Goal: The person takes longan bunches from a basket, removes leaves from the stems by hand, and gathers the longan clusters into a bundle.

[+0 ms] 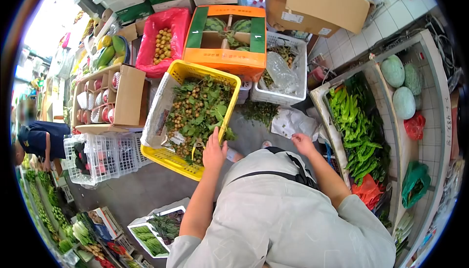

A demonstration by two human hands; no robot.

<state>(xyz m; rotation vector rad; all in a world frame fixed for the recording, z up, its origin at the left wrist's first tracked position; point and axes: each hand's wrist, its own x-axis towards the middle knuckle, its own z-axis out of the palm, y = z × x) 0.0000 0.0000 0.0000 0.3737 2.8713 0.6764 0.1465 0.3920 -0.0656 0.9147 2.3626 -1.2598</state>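
Note:
My left hand (214, 152) is at the near right rim of a yellow plastic crate (176, 171), fingers stretched out and spread. It seems to touch the rim but grips nothing visible. Inside the crate lie longans (188, 116), small round brown fruits on stems with green leaves (207, 92). Newspaper (157, 114) lines the crate's left side. My right hand (304, 144) hangs in the air to the right of my body, fingers loosely apart with nothing in them. Nearest to it is a crumpled white plastic bag (292, 123) on the floor.
Ahead are an orange watermelon box (223, 57), a red-lined box of round fruit (162, 43) and a white crate (278, 97). Green peppers (354, 126) fill a bin at right, beside melons (404, 103). White baskets (105, 155) and a person (41, 138) are at left.

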